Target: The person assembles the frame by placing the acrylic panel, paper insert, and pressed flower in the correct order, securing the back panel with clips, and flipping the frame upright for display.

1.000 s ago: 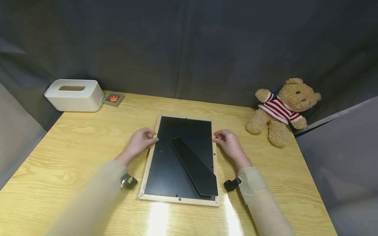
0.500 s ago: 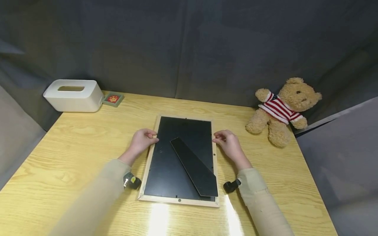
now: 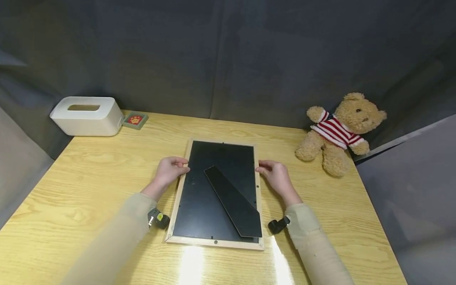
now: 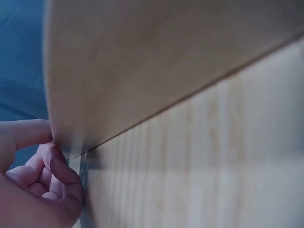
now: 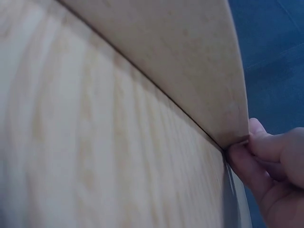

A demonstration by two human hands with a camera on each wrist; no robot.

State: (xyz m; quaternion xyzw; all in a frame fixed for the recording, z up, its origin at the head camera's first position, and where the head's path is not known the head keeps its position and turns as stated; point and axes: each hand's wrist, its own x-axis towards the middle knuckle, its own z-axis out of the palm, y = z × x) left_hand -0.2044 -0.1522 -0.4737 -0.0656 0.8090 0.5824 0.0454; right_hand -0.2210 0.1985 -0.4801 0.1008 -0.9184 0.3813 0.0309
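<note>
A picture frame (image 3: pixel 192 240) lies back side up on the wooden table, its black backing board (image 3: pixel 221 154) framed by a light wood border. Slanting across the board is a black easel stand leg (image 3: pixel 236 206). My left hand (image 3: pixel 168 171) pinches the frame's left border between thumb and fingers. On the opposite side, my right hand (image 3: pixel 277 175) pinches the right border at about the same height. Both wrist views look along the frame's pale wooden side (image 4: pixel 118 71), with thumb and fingers of the left hand (image 4: pixel 42 185) and right hand (image 5: pixel 278 171) at its edge.
A white tissue box (image 3: pixel 85 122) stands at the back left of the table (image 3: pixel 99 166), beside a small green tile (image 3: pixel 135 120) with a red paw picture. A teddy bear (image 3: pixel 335 130) in a striped shirt leans against the dark curtain (image 3: pixel 171 59) at the back right.
My left forearm has shifted slightly right, toward the frame. Both hands keep their grip on the borders, and the frame stays in place as the head view drifts a little.
</note>
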